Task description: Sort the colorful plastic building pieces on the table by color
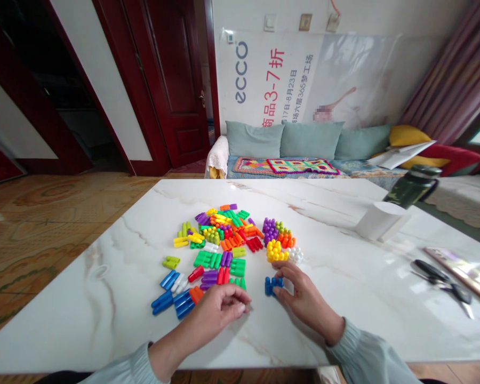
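My right hand (302, 293) has its thumb and fingers closed around a small cluster of blue plastic toy blocks (269, 286) on the table. My left hand (222, 306) rests at the near edge of a pile of toy blocks, fingers curled with the thumb close to them; I see nothing in it. Bullet-shaped blocks in many colours lie spread out, among them green blocks (207, 260), dark blue blocks (183, 305) and a red block (196, 273). Beyond my right hand stand grouped yellow blocks (276, 250), white blocks (295, 255), purple blocks (269, 231) and orange blocks (287, 239).
The white marble-patterned table (120, 256) carries everything. At right lie scissors (444, 282) and a phone (460, 269), with a white box-like object (382, 221) and a camouflage flask (411, 186) behind. Past the far edge is a sofa with green cushions (312, 140).
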